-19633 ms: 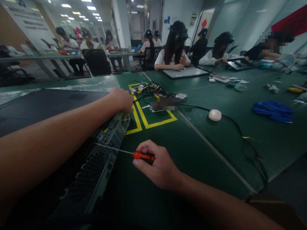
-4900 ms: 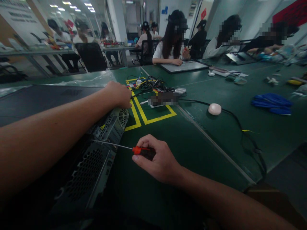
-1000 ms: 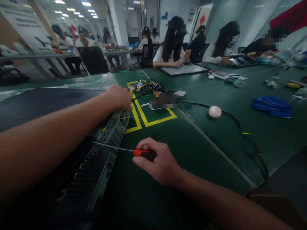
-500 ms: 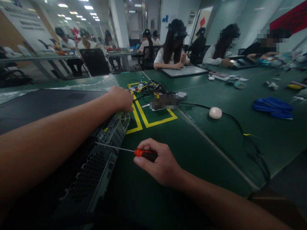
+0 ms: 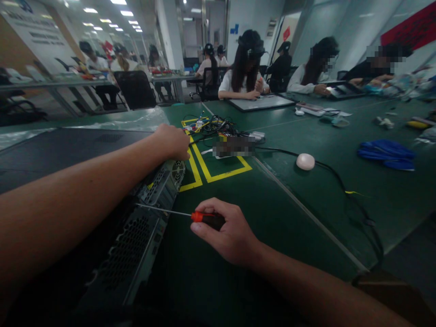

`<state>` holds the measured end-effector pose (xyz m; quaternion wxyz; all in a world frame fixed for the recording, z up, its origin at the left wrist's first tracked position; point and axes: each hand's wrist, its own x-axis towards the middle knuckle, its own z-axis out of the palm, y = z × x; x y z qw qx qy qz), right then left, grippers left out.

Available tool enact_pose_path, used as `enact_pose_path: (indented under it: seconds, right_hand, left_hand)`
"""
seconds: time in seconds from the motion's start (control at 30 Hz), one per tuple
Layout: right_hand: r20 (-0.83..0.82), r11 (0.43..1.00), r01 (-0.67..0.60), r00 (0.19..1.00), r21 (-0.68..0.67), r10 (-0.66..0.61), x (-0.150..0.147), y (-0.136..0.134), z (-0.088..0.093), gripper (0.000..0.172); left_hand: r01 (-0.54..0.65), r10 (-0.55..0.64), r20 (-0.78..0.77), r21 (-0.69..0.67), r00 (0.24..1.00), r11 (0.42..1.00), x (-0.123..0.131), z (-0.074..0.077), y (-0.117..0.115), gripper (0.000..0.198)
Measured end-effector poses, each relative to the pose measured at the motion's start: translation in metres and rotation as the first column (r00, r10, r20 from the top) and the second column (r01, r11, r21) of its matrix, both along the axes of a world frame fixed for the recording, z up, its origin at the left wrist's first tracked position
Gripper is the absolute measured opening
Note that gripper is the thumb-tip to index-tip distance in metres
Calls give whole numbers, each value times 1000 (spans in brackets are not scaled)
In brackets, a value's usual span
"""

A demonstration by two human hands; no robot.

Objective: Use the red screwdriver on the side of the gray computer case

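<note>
A dark computer case (image 5: 75, 143) lies on its side at the left, its rear panel with vent holes and metal slots facing right. My left hand (image 5: 173, 140) is closed over the far right edge of the case; its fingertips are partly hidden. In my right hand (image 5: 228, 229) is a screwdriver (image 5: 196, 216) with an orange and black handle, gripped between thumb and fingers. The screwdriver's long thin shaft points left, and its tip reaches the rear panel near the case's middle. What the tip touches is too dark to make out.
Beyond my hands lies a tangle of cables (image 5: 221, 125) near yellow tape outlines (image 5: 228, 175) on the green table (image 5: 272, 227). A pale round object (image 5: 305, 161), a black cable (image 5: 335, 177) and blue fabric (image 5: 386, 154) lie to the right. Several people sit at tables further back.
Almost nothing differs. The view has shifted very slightly, while both hands and the screwdriver keep their places at the case.
</note>
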<state>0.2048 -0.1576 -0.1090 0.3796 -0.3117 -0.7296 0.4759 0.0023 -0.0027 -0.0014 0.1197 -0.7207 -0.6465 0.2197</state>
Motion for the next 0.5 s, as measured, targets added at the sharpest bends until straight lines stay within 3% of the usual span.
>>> enact_pose_path:
  seconds: [0.23, 0.5]
  right_hand:
    - [17, 1000, 27, 999, 6, -27, 0, 0, 0, 17]
    - [57, 996, 11, 998, 87, -16, -2, 1, 0, 23]
  left_hand:
    - [-13, 12, 85, 13, 996, 1000, -2, 0, 2, 61]
    - [17, -17, 48, 2, 999, 1000, -3, -1, 2, 59]
